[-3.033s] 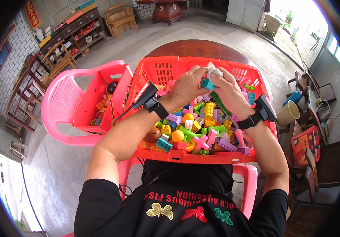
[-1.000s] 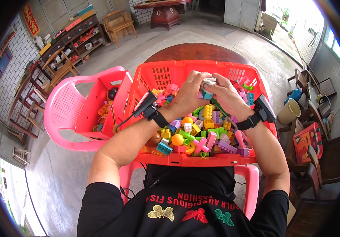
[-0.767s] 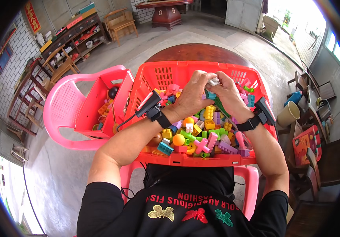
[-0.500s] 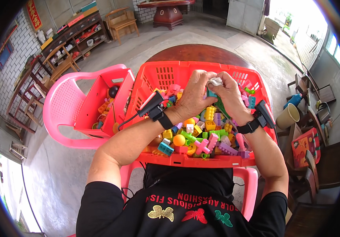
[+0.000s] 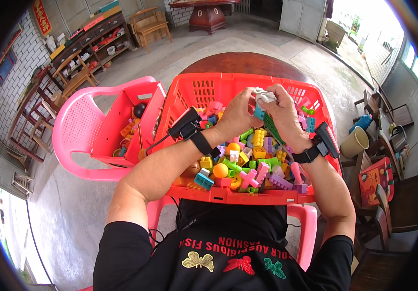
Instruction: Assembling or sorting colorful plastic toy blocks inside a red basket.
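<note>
Above the far part of a red plastic basket [image 5: 228, 196], my two hands meet. My left hand [image 5: 236, 115] is closed around a teal toy block [image 5: 259, 112], partly hidden by the fingers. In the closed fingers of my right hand [image 5: 281, 109] is a crumpled white cloth [image 5: 265, 95], pressed near the block and my left fingertips. Below the right palm shows a long green piece [image 5: 271, 127]; whether it is held or lies in the basket, I cannot tell. Colourful building blocks fill the basket, with an orange ball [image 5: 220, 170] near its front.
On the left, a pink plastic chair [image 5: 75, 114] carries a red box [image 5: 109, 140] with toys and a black ball [image 5: 139, 110]. Behind the basket is a round brown table [image 5: 248, 63]. A cream bin [image 5: 354, 142] and wooden stools stand to the right.
The hands have turned and drawn slightly apart, the left moving down. More of the white cloth and the teal block shows between them.
</note>
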Available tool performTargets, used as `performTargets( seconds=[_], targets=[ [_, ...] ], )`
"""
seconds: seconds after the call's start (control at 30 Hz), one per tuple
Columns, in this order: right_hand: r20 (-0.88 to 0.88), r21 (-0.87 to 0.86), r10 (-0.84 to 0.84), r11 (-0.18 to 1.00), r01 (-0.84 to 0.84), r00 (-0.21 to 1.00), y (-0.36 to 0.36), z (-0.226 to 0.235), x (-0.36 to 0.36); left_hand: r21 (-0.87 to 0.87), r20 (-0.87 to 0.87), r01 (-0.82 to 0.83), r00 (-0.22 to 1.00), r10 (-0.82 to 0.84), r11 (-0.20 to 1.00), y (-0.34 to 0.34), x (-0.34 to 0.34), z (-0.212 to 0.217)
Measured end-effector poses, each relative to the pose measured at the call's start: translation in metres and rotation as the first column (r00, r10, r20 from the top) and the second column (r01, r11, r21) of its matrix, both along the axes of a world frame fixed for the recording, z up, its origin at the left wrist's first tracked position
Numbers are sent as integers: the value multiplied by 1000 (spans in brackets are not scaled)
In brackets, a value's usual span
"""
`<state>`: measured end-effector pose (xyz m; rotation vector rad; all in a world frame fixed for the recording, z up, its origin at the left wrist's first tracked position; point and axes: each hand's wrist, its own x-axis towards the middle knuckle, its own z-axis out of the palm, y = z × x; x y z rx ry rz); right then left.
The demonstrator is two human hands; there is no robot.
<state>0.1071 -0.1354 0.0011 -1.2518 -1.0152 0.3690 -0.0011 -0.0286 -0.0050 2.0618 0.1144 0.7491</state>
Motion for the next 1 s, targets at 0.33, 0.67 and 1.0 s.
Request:
performTargets(
  seconds=[0.33, 0.67, 1.0],
  targets=[
    [30, -106, 12, 994, -9, 999, -1, -1, -6, 32, -133, -2, 991, 6, 999, 1, -4, -1],
    [93, -46, 33, 999, -29, 995, -2, 8, -6, 112, -185, -34, 981, 54, 993, -4, -5, 12],
    [-162, -36, 129, 990, -137, 978, -6, 12, -10, 309, 55, -128, 992, 116, 942, 5, -2, 2]
  ],
)
